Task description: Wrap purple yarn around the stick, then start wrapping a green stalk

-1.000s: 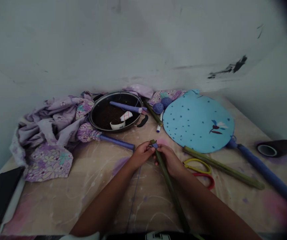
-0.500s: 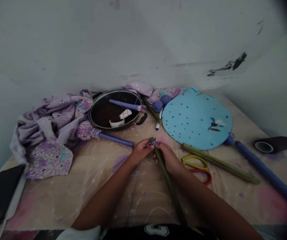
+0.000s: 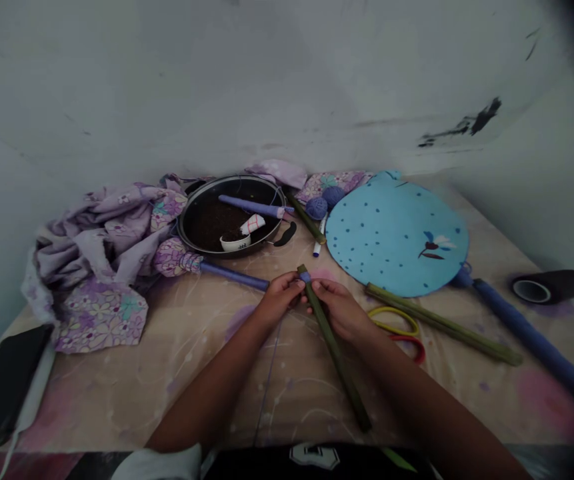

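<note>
A green stick (image 3: 334, 350) slants toward me over the table, with a short band of purple yarn (image 3: 305, 277) wound near its far end. My left hand (image 3: 284, 293) pinches beside that band, thumb against the stick. From beneath this hand a thin purple strand (image 3: 268, 383) trails down toward the table's near edge. My right hand (image 3: 334, 303) is closed at the stick's other side, its fingertips partly behind it. Right of my right hand lie scissors (image 3: 407, 333) with yellow and red handles, partly covered by my forearm, and a second green stick (image 3: 447, 323).
Behind my hands stands a black pan (image 3: 207, 250) holding a purple-wrapped stick and a broken white cup. Purple flowered cloth (image 3: 99, 313) is heaped at left. A blue round fan (image 3: 391, 233), purple yarn balls (image 3: 316, 208) and a dark tube (image 3: 561, 287) lie to the right.
The stick's near end has lifted from my lap side and now shows fully above the table. Both hands have shifted slightly around the yarn band, and the view has tilted a little.
</note>
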### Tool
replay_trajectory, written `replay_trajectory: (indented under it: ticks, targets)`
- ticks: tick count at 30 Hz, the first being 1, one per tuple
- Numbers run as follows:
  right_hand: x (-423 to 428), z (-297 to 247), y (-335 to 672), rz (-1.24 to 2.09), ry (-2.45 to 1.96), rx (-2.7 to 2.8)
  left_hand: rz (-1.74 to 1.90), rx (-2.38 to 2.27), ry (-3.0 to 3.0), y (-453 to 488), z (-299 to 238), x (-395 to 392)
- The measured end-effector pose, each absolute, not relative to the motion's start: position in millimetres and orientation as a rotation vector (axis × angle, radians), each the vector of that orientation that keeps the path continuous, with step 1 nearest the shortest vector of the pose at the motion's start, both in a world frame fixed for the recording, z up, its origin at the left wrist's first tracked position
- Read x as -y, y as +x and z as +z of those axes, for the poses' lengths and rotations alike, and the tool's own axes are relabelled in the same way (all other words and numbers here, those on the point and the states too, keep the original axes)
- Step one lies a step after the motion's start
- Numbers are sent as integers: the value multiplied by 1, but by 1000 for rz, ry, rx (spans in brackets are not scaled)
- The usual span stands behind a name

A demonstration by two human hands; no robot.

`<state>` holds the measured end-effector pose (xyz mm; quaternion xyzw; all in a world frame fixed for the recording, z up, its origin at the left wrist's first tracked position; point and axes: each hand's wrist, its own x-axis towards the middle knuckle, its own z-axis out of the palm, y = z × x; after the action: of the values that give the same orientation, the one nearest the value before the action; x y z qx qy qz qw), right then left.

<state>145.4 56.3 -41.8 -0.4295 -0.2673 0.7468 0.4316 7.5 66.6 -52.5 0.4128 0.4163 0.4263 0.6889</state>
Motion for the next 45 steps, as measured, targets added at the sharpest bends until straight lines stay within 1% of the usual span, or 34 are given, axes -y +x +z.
replay_trajectory:
  ticks: [6,14,22,29,38,45]
  targets:
    - [-56,-39,146,1845,-1079,652,970,-910,967,11,-54,-66]
    - [-53,-38,143,1825,-1210,692,937,-868,1041,10,-53,-63]
    - [-53,-36,146,1876,-1162,734,1031,-934,990,17,-60,-62]
    - [-53,-38,143,1826,-1160,735,1024,-935,940,15,-55,-64]
    - [-55,-42,149,1973,-1133,773,976,-950,979,14,-50,-64]
    - [-56,-39,149,2062,-1289,767,947,-957,1015,14,-52,-61]
